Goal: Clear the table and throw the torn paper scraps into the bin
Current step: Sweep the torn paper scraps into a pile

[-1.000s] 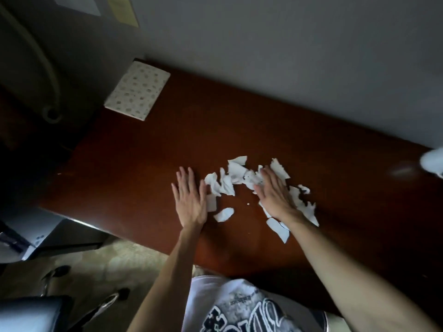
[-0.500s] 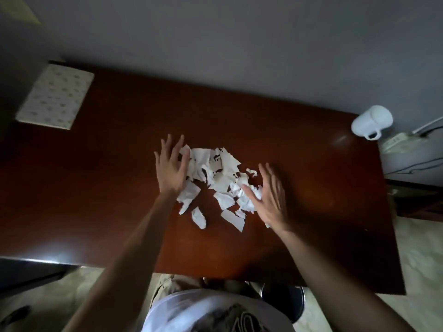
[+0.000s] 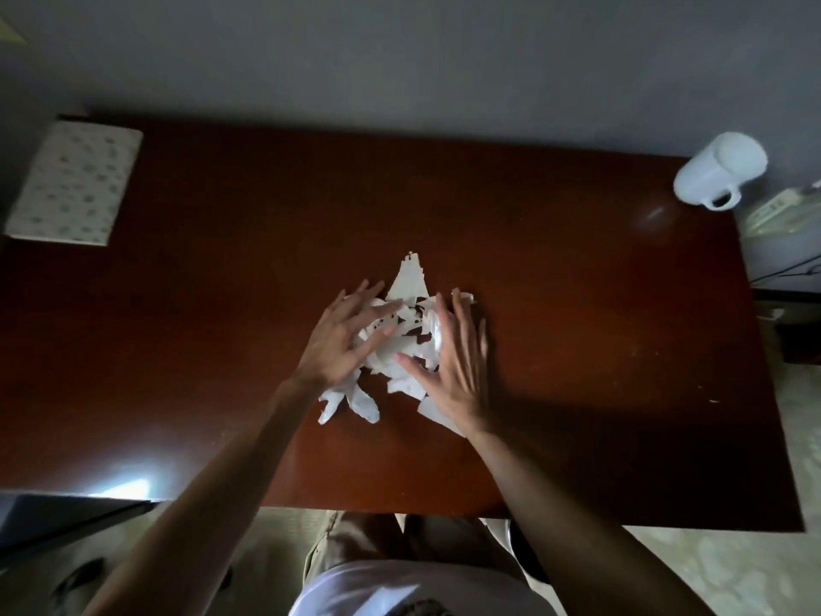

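Observation:
A heap of torn white paper scraps [image 3: 406, 349] lies bunched in the middle of the dark red-brown table [image 3: 577, 349]. My left hand [image 3: 342, 340] presses against the heap's left side, fingers spread over it. My right hand [image 3: 453, 366] rests against the right side, fingers apart and partly on top of scraps. Both palms squeeze the pile from either side without lifting it. A few longer strips [image 3: 351, 400] stick out below the left hand. One pointed scrap [image 3: 411, 277] juts out at the far side. No bin is in view.
A spotted white pad [image 3: 73, 184] lies on the table's far left corner. A white mug [image 3: 717, 175] stands at the far right corner by the wall, with a power strip [image 3: 777, 211] beyond the edge. Pale floor shows on the right and below.
Both hands have moved toward each other, pushing the spread-out scraps into one tighter heap. The view has shifted so the table sits more centrally.

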Action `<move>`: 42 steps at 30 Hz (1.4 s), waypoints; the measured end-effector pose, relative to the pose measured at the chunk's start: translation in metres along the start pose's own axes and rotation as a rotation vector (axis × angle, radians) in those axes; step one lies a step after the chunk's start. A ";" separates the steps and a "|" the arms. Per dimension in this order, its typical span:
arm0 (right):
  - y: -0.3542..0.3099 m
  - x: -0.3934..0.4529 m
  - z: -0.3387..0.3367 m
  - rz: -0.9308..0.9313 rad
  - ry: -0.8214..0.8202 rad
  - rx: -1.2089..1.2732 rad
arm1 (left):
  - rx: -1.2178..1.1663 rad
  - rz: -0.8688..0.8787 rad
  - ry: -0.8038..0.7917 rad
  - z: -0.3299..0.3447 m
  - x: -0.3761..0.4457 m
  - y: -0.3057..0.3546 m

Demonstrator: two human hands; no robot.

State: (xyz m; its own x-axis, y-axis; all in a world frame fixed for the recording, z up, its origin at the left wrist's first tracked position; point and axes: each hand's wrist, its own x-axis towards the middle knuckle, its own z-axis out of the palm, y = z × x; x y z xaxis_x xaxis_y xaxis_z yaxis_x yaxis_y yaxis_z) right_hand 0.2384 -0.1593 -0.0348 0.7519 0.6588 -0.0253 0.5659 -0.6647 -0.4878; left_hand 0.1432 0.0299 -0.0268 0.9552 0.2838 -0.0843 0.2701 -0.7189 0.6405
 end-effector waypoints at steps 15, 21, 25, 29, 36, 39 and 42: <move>-0.005 0.026 0.024 -0.203 0.118 -0.005 | 0.141 -0.052 0.184 0.027 0.007 0.022; -0.002 0.023 0.017 -0.111 0.110 -0.101 | 0.251 0.071 0.040 0.033 0.021 0.006; 0.007 0.026 0.005 -0.087 -0.056 -0.157 | 0.264 0.079 0.058 0.036 0.019 0.007; 0.011 0.015 -0.006 -0.235 -0.229 0.015 | 0.328 0.069 0.062 0.031 0.015 0.011; 0.018 -0.022 0.002 -0.322 -0.132 -0.248 | 0.141 0.118 0.041 0.019 0.013 0.012; 0.017 -0.012 0.008 -0.315 -0.051 -0.247 | 0.106 0.158 -0.154 0.005 0.003 0.007; 0.020 -0.006 0.010 -0.336 -0.065 -0.246 | 0.258 0.240 -0.242 0.006 -0.019 0.004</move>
State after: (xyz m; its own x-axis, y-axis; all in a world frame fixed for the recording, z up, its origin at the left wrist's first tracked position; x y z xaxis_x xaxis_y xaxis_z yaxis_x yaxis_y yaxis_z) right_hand 0.2414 -0.1731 -0.0526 0.4934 0.8688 0.0414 0.8458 -0.4681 -0.2559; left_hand 0.1273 0.0173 -0.0273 0.9872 -0.0460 -0.1530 0.0290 -0.8901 0.4548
